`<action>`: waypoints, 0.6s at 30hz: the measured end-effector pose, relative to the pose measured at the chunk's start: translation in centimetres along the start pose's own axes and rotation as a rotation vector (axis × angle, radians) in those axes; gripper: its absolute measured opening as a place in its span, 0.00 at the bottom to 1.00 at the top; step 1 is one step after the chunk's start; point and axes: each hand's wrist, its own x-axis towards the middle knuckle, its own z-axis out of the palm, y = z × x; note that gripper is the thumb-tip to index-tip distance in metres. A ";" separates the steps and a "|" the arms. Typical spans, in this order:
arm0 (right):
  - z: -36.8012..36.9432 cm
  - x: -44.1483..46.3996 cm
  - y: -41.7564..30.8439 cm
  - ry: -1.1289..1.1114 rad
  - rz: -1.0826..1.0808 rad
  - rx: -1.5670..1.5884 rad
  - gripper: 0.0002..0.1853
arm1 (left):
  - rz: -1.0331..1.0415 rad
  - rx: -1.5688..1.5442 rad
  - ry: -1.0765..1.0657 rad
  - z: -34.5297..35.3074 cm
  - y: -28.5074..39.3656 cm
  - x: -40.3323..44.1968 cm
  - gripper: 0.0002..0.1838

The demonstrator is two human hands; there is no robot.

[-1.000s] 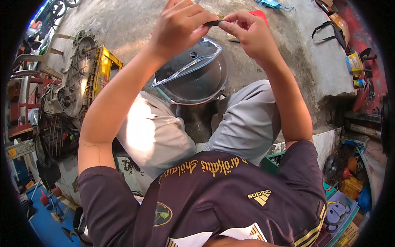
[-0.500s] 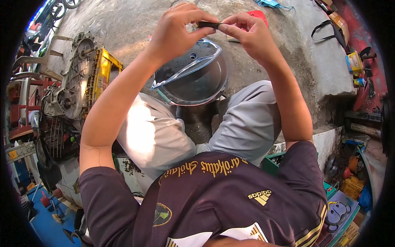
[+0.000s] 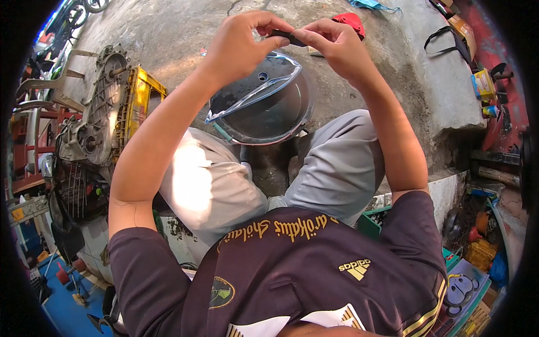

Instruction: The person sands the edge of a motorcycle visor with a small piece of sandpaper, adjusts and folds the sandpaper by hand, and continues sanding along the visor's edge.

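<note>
A small dark strip [image 3: 288, 38] is pinched between my two hands, above the far rim of a black basin. My left hand [image 3: 242, 42] grips its left part between thumb and fingers. The fingertips of my right hand [image 3: 335, 44] hold its right end, almost touching those of my left. Below them, the round basin [image 3: 281, 119] holds water, with a dark piece with a clear, shiny edge [image 3: 252, 87] lying across it. What the strip is made of is too small to tell.
A metal engine casing [image 3: 104, 106] and a yellow crate [image 3: 140, 101] stand at the left. A red cap-like object [image 3: 350, 23] lies beyond my right hand. A concrete ledge [image 3: 449, 101] runs along the right, near a yellow container [image 3: 483, 85].
Both hands have shifted slightly, and my left fingers have changed their hold on the dark strip, which now tilts down to the right. The basin stays in place.
</note>
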 end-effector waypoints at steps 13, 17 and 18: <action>0.0 0.1 0.2 -0.081 -0.101 -0.061 0.14 | 0.089 0.100 0.030 -0.3 -0.4 -0.1 0.14; -0.4 0.3 1.1 -0.132 -0.100 -0.004 0.13 | 0.405 0.388 0.061 -1.0 -0.3 0.1 0.14; -0.5 0.2 0.9 -0.143 -0.076 0.002 0.14 | 0.520 0.525 0.055 -1.3 -0.1 0.1 0.14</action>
